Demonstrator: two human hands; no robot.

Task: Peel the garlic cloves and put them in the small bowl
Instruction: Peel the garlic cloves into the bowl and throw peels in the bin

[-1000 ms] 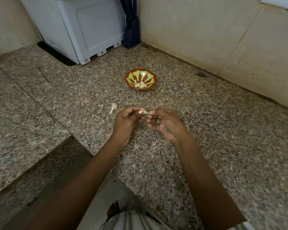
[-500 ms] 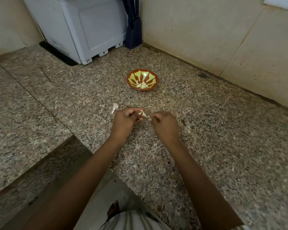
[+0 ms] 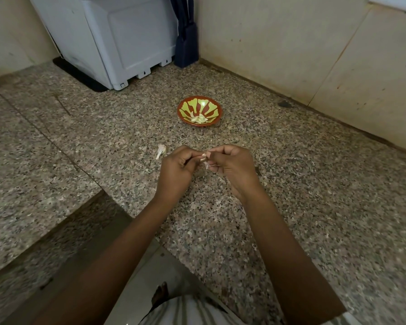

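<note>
A small pale garlic clove (image 3: 204, 159), papery skin partly loose and hanging under it, is pinched between the fingertips of the left hand (image 3: 176, 170) and right hand (image 3: 232, 167). Beyond both hands sits the small bowl (image 3: 179, 111), red with yellow-green petals, holding a few peeled cloves (image 3: 198, 118). Just left of the left hand lies an unpeeled garlic piece (image 3: 161, 151).
</note>
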